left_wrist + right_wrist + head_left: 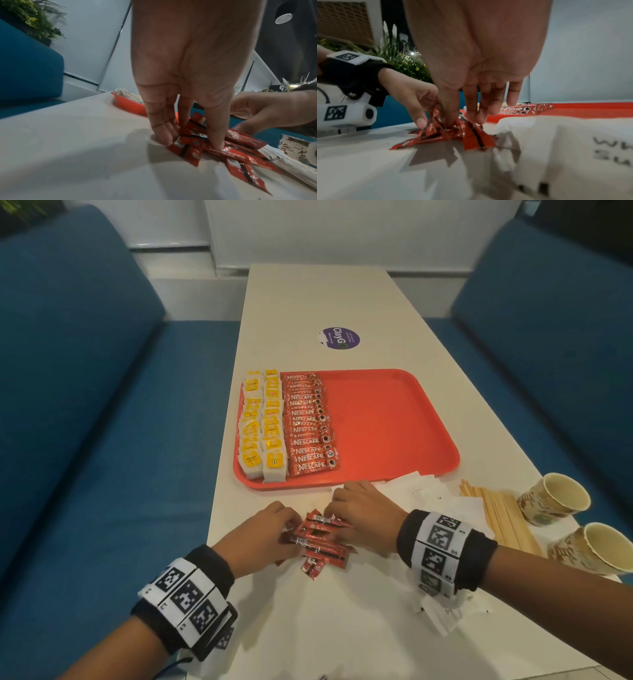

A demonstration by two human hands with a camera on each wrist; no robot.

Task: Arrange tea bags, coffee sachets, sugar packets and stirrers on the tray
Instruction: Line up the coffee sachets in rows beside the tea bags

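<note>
A loose pile of red coffee sachets [318, 542] lies on the table in front of the red tray [394, 422]. My left hand [294, 529] pinches the pile's left side between thumb and fingers [215, 142]. My right hand [330, 513] pinches the far right side of the pile [476, 136], thumb pushed in among the sachets. On the tray's left part sit two columns of yellow-tagged tea bags [262, 426] and one column of coffee sachets [310, 426]. White sugar packets [424, 491] and wooden stirrers [496, 515] lie to the right.
Two paper cups [558, 498] [596, 546] lie on their sides at the table's right edge. More sugar packets [442, 611] lie under my right wrist. A purple sticker [340, 338] is on the table beyond the tray. Blue sofas flank the table.
</note>
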